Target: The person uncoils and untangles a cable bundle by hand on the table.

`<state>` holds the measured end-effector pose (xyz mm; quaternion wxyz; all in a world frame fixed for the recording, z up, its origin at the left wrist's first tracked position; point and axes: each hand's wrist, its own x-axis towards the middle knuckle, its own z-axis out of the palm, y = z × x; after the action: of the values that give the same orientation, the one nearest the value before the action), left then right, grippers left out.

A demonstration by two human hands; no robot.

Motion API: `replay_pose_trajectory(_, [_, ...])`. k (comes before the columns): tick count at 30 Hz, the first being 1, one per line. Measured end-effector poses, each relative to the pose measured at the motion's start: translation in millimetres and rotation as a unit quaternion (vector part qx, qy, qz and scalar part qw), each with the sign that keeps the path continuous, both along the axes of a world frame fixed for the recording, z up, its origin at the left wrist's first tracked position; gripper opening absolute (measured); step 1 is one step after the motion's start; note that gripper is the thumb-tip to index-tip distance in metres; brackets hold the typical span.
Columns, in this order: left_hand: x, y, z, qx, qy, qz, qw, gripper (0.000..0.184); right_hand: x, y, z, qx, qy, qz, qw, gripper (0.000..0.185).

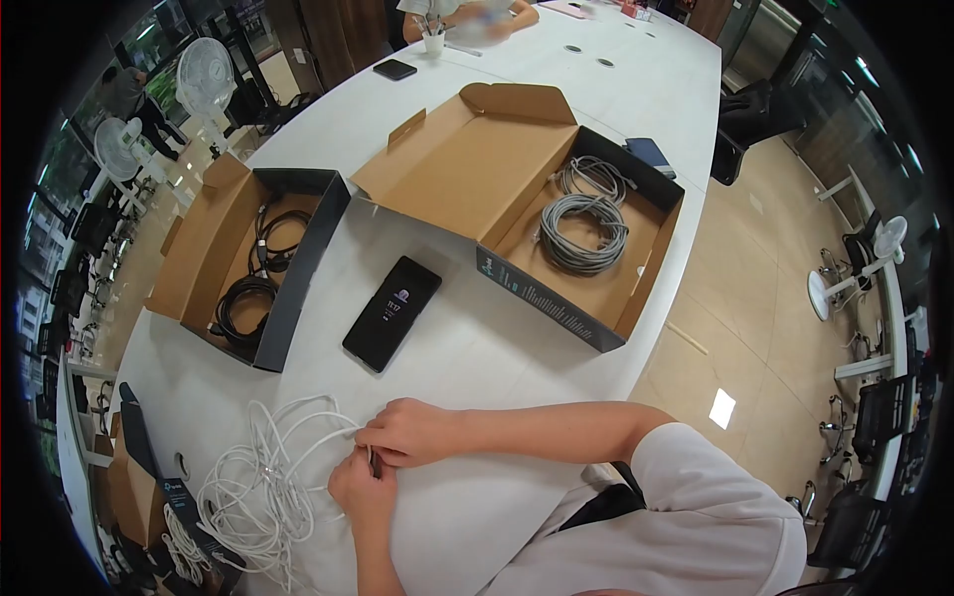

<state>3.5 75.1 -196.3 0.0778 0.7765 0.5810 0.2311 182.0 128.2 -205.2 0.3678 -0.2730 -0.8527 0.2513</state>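
left hand (362,489) and right hand (405,433) pinching small dark bit (375,463), can't tell what, beside white cable tangle (266,485) toward left edge of tabletop (467,348)

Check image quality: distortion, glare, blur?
Head view: strong fisheye distortion, black corners. Head view: bright patch on the floor, probably glare. Head view: smeared blur by the person across the table. Head view: white cables low-contrast against the white tabletop.

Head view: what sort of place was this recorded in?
Probably a shared office or meeting room: there is a long white table, black wheeled chairs along the right side and standing fans on the left.
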Motion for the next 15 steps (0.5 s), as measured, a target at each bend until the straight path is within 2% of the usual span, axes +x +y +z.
replay_pose_trajectory(15, [0.4, -2.1, 4.0, -0.003, -0.003, 0.006, 1.0, 0.017, -4.8, -6.7, -5.1, 0.029, -0.078, -0.016, 0.996, 0.029])
